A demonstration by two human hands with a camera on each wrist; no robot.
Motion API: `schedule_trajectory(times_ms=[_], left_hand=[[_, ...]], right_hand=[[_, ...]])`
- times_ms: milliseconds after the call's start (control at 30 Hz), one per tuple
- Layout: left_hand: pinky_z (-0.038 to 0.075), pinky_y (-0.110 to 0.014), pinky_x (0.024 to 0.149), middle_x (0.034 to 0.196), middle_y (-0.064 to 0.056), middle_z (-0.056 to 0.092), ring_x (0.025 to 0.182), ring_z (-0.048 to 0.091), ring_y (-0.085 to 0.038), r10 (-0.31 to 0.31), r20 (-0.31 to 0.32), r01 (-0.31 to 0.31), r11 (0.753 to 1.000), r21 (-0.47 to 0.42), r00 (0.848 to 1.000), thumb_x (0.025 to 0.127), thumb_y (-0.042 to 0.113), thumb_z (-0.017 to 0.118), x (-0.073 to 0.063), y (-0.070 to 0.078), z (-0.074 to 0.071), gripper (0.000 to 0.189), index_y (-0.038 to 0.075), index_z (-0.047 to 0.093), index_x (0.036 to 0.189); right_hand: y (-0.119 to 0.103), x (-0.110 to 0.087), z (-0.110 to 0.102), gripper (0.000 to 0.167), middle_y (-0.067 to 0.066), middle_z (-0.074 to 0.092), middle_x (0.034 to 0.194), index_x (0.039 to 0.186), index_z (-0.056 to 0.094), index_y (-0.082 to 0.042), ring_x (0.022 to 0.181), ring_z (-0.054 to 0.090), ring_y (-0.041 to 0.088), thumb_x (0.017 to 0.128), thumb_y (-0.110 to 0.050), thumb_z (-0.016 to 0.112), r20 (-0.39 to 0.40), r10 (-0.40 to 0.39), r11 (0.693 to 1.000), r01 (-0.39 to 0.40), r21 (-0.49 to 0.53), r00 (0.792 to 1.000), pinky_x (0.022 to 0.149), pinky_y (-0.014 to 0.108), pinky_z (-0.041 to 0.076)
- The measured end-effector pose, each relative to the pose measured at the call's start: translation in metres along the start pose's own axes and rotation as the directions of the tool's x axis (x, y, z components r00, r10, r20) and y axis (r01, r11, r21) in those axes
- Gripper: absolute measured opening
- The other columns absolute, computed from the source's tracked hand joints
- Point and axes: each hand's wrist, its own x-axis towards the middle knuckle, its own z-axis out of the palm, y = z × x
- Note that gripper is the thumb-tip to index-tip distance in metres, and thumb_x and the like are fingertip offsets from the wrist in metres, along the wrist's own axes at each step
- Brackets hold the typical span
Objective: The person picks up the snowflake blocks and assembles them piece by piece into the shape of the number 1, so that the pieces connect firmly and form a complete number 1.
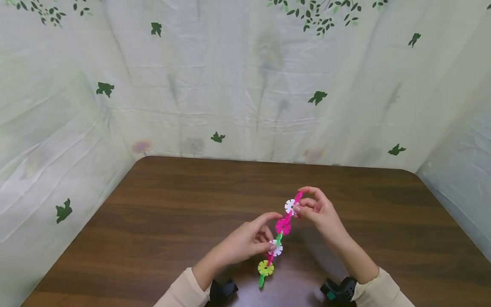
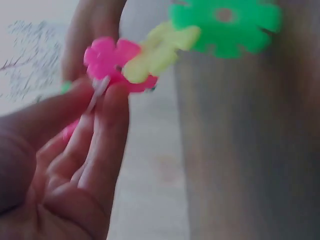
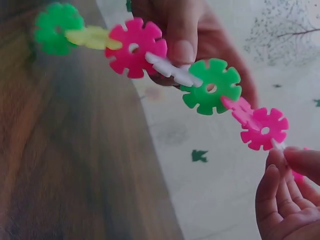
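Note:
A chain of slotted, flower-shaped plastic discs, joined edge to edge, slants up over the table between both hands. My left hand (image 1: 245, 241) pinches a white disc (image 1: 277, 248) in the chain's lower half. Below it hang a pink disc, a yellow disc (image 1: 265, 268) and a green end disc (image 3: 59, 29). Above it come a green disc (image 3: 211, 87) and pink ones (image 3: 265, 129). My right hand (image 1: 324, 217) pinches another white disc (image 1: 290, 207) near the top. Its index finger touches the pink disc (image 1: 298, 197) at the upper end. Fingers partly hide both white discs.
The brown wooden table (image 1: 172, 196) spreads beneath the hands. A pale curtain (image 1: 238, 76) with leaf and bird prints hangs behind it and along the sides. Dark wrist devices (image 1: 339, 291) sit at both cuffs.

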Motion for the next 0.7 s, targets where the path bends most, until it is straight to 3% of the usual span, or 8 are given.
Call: schedule_trajectory(times_ms=[100,333,500,700], left_hand=[[0.050,-0.024,0.058,0.072,0.002,0.060,0.061,0.061,-0.009,-0.018,-0.061,0.015,0.999,-0.042,0.998,0.080,0.001,0.066,0.002,-0.004,0.014,0.062,0.018,0.036,0.132],[0.049,-0.022,0.052,0.069,0.001,0.059,0.054,0.059,-0.009,-0.169,-0.152,0.149,0.980,-0.135,0.974,0.077,0.000,0.068,0.003,-0.012,0.034,0.053,0.007,0.043,0.124],[0.047,-0.020,0.050,0.065,0.003,0.058,0.051,0.057,-0.007,-0.208,-0.139,0.204,0.978,-0.037,0.968,0.076,0.000,0.069,0.004,-0.019,0.040,0.046,-0.001,0.046,0.117],[0.046,-0.020,0.046,0.065,0.004,0.058,0.049,0.055,-0.008,-0.228,-0.092,0.230,0.973,0.011,0.969,0.077,0.003,0.068,0.006,-0.022,0.041,0.047,-0.003,0.046,0.119]], right_hand=[[0.009,0.010,0.000,0.040,0.011,0.060,0.084,0.120,0.043,-0.001,0.072,0.059,0.016,0.084,-0.003,0.060,0.038,-0.020,0.999,0.021,-0.037,0.999,0.071,0.035,0.051],[0.040,0.031,-0.002,0.041,0.014,0.059,0.082,0.123,0.042,0.007,0.068,0.058,0.016,0.085,0.001,0.058,0.195,0.041,0.988,-0.010,-0.156,0.980,0.063,0.032,0.050],[0.049,0.036,-0.001,0.038,0.015,0.057,0.077,0.119,0.044,0.012,0.060,0.053,0.020,0.084,0.004,0.057,0.272,0.111,0.961,-0.033,-0.276,0.956,0.051,0.027,0.044],[0.058,0.037,-0.001,0.037,0.008,0.055,0.075,0.116,0.050,0.008,0.054,0.049,0.018,0.083,-0.003,0.061,0.277,0.169,0.908,-0.040,-0.417,0.946,0.045,0.026,0.040]])
